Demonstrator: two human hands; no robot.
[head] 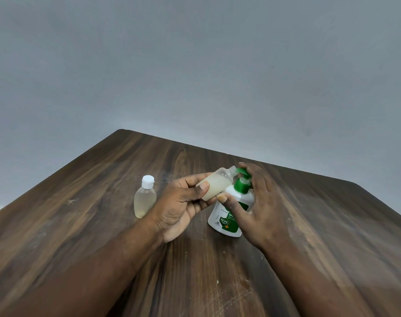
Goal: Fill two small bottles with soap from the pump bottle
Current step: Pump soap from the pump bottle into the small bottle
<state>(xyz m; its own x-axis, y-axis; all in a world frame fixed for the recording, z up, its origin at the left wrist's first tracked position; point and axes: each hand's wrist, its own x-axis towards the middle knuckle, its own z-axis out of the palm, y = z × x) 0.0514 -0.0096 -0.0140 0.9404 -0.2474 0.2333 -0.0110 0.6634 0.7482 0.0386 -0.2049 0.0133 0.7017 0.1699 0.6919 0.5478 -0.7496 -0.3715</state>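
Forearms [92, 266], table [80, 202], pump bottle [220, 216], grey wall [195, 65]

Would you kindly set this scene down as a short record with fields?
left hand: holds the uncapped small bottle, tilted, its mouth at the pump spout
right hand: fingers rest on the green pump head, thumb across the front
pump bottle: white, green label, stands on the table
capped small bottle: upright, left of both hands, untouched, pale yellowish liquid inside
uncapped bottle contents: whitish, level hard to tell
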